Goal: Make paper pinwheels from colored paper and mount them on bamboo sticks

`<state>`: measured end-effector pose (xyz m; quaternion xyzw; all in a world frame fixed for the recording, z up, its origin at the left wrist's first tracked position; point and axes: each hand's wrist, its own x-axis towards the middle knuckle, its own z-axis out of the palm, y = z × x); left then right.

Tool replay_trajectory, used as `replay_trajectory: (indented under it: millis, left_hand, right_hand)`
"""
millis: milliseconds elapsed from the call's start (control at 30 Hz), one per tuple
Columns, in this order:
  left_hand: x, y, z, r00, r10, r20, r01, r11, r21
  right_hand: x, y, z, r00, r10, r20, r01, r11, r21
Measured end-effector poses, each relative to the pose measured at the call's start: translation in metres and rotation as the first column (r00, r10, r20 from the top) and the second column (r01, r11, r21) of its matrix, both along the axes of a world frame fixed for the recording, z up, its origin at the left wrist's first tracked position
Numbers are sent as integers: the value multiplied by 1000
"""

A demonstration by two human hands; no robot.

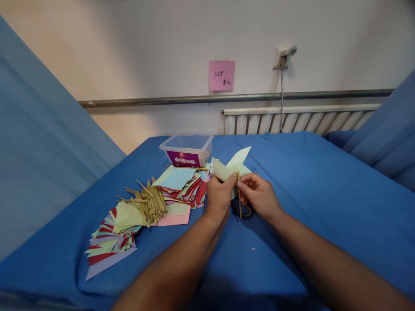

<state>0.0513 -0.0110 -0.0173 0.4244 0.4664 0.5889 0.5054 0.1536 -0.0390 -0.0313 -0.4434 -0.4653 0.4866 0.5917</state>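
Note:
My left hand (219, 196) and my right hand (258, 194) meet over the blue cloth, both pinching a pale green folded paper piece (234, 166) with pointed flaps that stick up and to the right. A thin wooden stick (239, 196) runs down from the paper between my fingers, held by my right hand. Under my hands lies a dark ring, perhaps a tape roll (244, 211), partly hidden.
Left of my hands lie a bundle of wooden sticks (149, 203), a stack of coloured paper squares (183, 186) and a fan of folded coloured papers (112, 242). A clear plastic box (187, 150) stands behind them. A radiator (298, 121) and a pink note (221, 75) are on the wall.

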Motion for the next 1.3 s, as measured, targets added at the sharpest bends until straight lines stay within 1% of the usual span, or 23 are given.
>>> replay_trajectory:
  millis: [133,433,600,967,1167,1300]
  left_hand:
    - [0,1,-1,1000,-5,3,5,1000,-4]
    - [0,-1,4,1000,7,-21,-7,1000,-1]
    - [0,-1,3,1000,8,-9,-8,1000,26]
    - [-3,2,1,985,64,-163,-45,992,121]
    - [-3,2,-1,986,57,-155,-38,992,121]
    - [-3,1,1,988,57,-145,-39,991,124]
  right_hand:
    - [0,-1,1,1000,-2,-3,2,1000,4]
    - [-1,-1,3,1000,-4,4,4,1000,1]
    - [0,0,1,1000,-10,7,10,1000,14]
    - [-1,-1,2,998,-56,41,55,998,18]
    - [1,1,0,993,-83,81,82,997,12]
    - [2,2,-1,987,-103,122,101,995,28]
